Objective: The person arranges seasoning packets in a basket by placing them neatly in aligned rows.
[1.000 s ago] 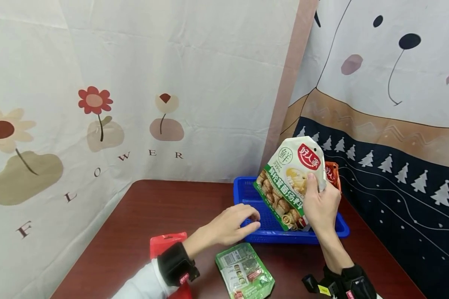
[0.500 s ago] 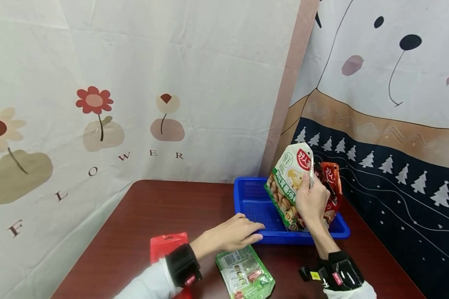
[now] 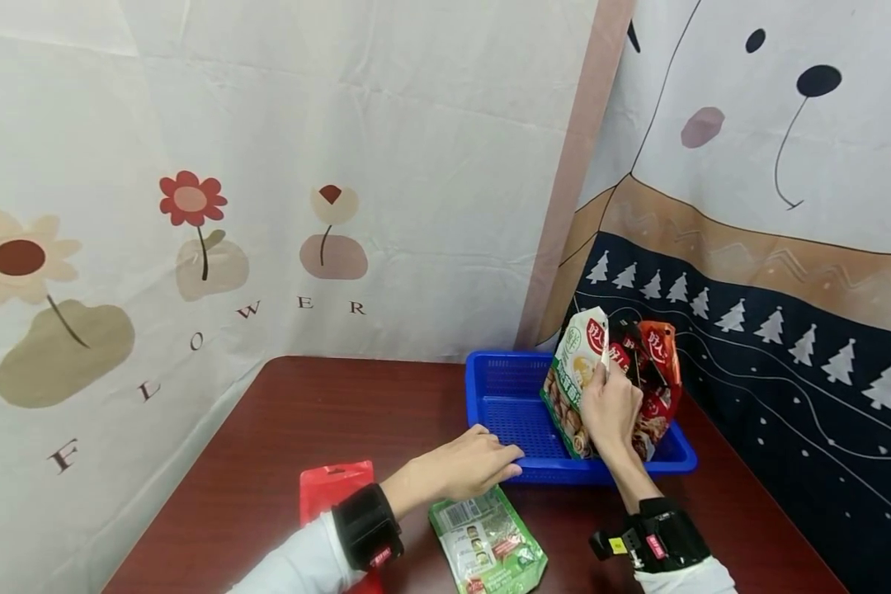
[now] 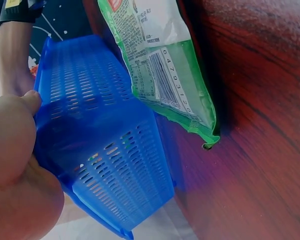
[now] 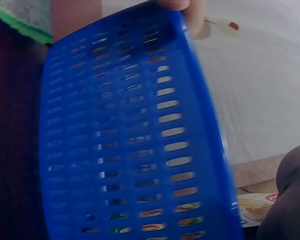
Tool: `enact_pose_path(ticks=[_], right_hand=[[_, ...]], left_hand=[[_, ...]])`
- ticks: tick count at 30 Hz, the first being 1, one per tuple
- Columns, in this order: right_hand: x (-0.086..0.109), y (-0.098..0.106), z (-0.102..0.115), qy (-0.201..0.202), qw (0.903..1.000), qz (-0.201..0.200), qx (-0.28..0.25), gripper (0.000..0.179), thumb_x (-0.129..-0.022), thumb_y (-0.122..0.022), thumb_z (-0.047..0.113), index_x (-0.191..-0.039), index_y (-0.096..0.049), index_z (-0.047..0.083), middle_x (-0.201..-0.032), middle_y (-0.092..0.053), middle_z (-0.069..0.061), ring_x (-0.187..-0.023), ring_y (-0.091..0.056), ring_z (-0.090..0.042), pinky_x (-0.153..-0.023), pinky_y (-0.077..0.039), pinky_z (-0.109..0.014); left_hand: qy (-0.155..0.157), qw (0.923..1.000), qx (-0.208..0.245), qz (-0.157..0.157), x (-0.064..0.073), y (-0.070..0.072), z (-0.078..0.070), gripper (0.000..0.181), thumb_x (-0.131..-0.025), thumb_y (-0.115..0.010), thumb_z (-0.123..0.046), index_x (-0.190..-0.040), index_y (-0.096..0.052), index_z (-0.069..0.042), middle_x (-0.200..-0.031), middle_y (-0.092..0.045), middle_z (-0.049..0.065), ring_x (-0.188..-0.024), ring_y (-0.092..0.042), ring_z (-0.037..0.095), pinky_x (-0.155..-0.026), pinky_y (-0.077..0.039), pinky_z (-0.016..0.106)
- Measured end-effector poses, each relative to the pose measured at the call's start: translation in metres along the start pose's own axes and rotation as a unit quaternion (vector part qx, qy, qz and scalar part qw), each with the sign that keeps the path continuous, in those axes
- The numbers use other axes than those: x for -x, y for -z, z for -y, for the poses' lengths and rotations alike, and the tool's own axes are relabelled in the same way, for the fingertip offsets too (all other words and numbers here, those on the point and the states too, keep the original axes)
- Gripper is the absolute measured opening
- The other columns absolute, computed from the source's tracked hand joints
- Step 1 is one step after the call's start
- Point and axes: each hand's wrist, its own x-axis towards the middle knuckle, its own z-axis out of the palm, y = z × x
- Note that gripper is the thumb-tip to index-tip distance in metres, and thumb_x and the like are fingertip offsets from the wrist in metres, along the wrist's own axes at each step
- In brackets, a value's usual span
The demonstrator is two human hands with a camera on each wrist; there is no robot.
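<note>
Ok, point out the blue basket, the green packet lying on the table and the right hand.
Blue basket (image 3: 564, 472): head view, on its near wall.
Lying green packet (image 3: 488, 542): head view, middle of its upper face.
Right hand (image 3: 611, 409): head view, on its back.

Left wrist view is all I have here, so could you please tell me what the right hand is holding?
Observer: The right hand grips a white-and-green plastic pouch with a red logo by its edge.
Operator: Thank you; might there be another pouch in the perforated blue plastic basket?
Observer: Yes, the head view shows a red-and-orange plastic pouch at its right end.
Operator: And does anything lie on the reddish-brown table besides the barcoded green pouch?
Observer: Yes, a flat, glossy red package, partly hidden by the left forearm.
</note>
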Motion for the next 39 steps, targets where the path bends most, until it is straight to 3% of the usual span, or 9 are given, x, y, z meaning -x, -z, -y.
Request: enact_pose_path(ticks=[6, 13, 15, 19, 21, 26, 28, 35, 39], right_hand=[[0.002, -0.012, -0.022, 0.018, 0.9997, 0.013, 0.01, 0.033, -0.114, -0.051, 0.014, -0.112, -0.074, -0.01, -0.099, -0.078, -0.04, -0.085, -0.072, -0.065, -0.072, -0.051, -0.076], [0.005, -0.018, -0.044, 0.007, 0.9993, 0.03, 0.02, 0.035, -0.117, -0.049, 0.02, -0.123, -0.073, -0.005, -0.103, -0.079, -0.037, -0.093, -0.073, -0.066, -0.079, -0.052, -0.076], [0.006, -0.016, -0.045, 0.006, 0.9995, 0.025, 0.021, 0.032, -0.116, -0.05, 0.019, -0.116, -0.072, -0.004, -0.099, -0.078, -0.035, -0.09, -0.072, -0.065, -0.078, -0.051, -0.075], [0.009, -0.002, -0.034, 0.005, 0.9996, 0.016, 0.023, 0.027, -0.111, -0.055, 0.014, -0.089, -0.062, 0.001, -0.076, -0.07, -0.027, -0.066, -0.065, -0.051, -0.067, -0.046, -0.065], [0.01, 0.005, -0.028, -0.004, 0.9994, 0.023, 0.026, 0.028, -0.11, -0.057, 0.013, -0.083, -0.058, 0.004, -0.071, -0.067, -0.023, -0.063, -0.063, -0.045, -0.068, -0.045, -0.06], [0.01, 0.021, -0.018, -0.049, 0.9978, 0.038, 0.022, 0.022, -0.109, -0.06, 0.012, -0.096, -0.068, -0.004, -0.09, -0.076, -0.035, -0.092, -0.072, -0.061, -0.085, -0.051, -0.069], [0.008, 0.024, -0.019, -0.062, 0.9972, 0.035, 0.019, 0.022, -0.109, -0.06, 0.013, -0.102, -0.071, -0.006, -0.099, -0.078, -0.038, -0.1, -0.072, -0.065, -0.086, -0.05, -0.072], [0.004, 0.033, -0.029, -0.105, 0.9932, 0.043, 0.027, 0.032, -0.109, -0.058, 0.016, -0.12, -0.074, -0.009, -0.108, -0.077, -0.041, -0.099, -0.072, -0.063, -0.083, -0.05, -0.069], [0.003, 0.036, -0.035, -0.125, 0.9902, 0.053, 0.033, 0.033, -0.109, -0.057, 0.016, -0.12, -0.073, -0.01, -0.112, -0.076, -0.043, -0.104, -0.07, -0.063, -0.087, -0.048, -0.069]], left_hand=[[-0.001, 0.9999, 0.013, 0.0, 0.002, 0.003, -0.001, 0.043, -0.125, -0.038, -0.037, -0.152, -0.066, -0.017, -0.126, -0.081, -0.01, -0.111, -0.072, 0.006, -0.116, -0.051, 0.034], [-0.007, 0.9998, 0.018, -0.006, 0.003, 0.004, -0.002, 0.041, -0.125, -0.038, -0.036, -0.148, -0.067, -0.018, -0.117, -0.08, -0.011, -0.104, -0.069, 0.005, -0.115, -0.051, 0.034], [-0.007, 0.9998, 0.015, -0.007, 0.002, 0.004, -0.002, 0.042, -0.125, -0.038, -0.037, -0.148, -0.067, -0.019, -0.117, -0.08, -0.012, -0.104, -0.069, 0.005, -0.114, -0.051, 0.033], [-0.005, 0.9999, 0.013, -0.007, 0.003, 0.002, -0.002, 0.042, -0.125, -0.038, -0.037, -0.149, -0.067, -0.019, -0.117, -0.08, -0.012, -0.104, -0.069, 0.005, -0.113, -0.051, 0.032], [-0.003, 0.9999, 0.013, -0.007, 0.003, 0.002, -0.002, 0.042, -0.125, -0.038, -0.037, -0.149, -0.067, -0.019, -0.118, -0.08, -0.012, -0.104, -0.069, 0.005, -0.113, -0.051, 0.032], [0.0, 0.9998, 0.019, -0.007, 0.003, 0.0, -0.001, 0.043, -0.125, -0.037, -0.038, -0.15, -0.067, -0.019, -0.12, -0.08, -0.011, -0.108, -0.07, 0.005, -0.114, -0.05, 0.033], [0.0, 0.9998, 0.02, -0.006, 0.004, -0.001, -0.001, 0.043, -0.125, -0.037, -0.038, -0.15, -0.067, -0.019, -0.121, -0.08, -0.011, -0.109, -0.07, 0.006, -0.115, -0.05, 0.033], [-0.001, 0.9998, 0.016, -0.011, 0.003, -0.002, 0.0, 0.043, -0.125, -0.037, -0.038, -0.15, -0.067, -0.019, -0.122, -0.08, -0.011, -0.109, -0.071, 0.006, -0.115, -0.051, 0.033], [0.0, 0.9998, 0.015, -0.011, 0.003, -0.002, 0.0, 0.043, -0.125, -0.037, -0.038, -0.151, -0.067, -0.019, -0.123, -0.081, -0.011, -0.11, -0.071, 0.006, -0.115, -0.051, 0.034]])
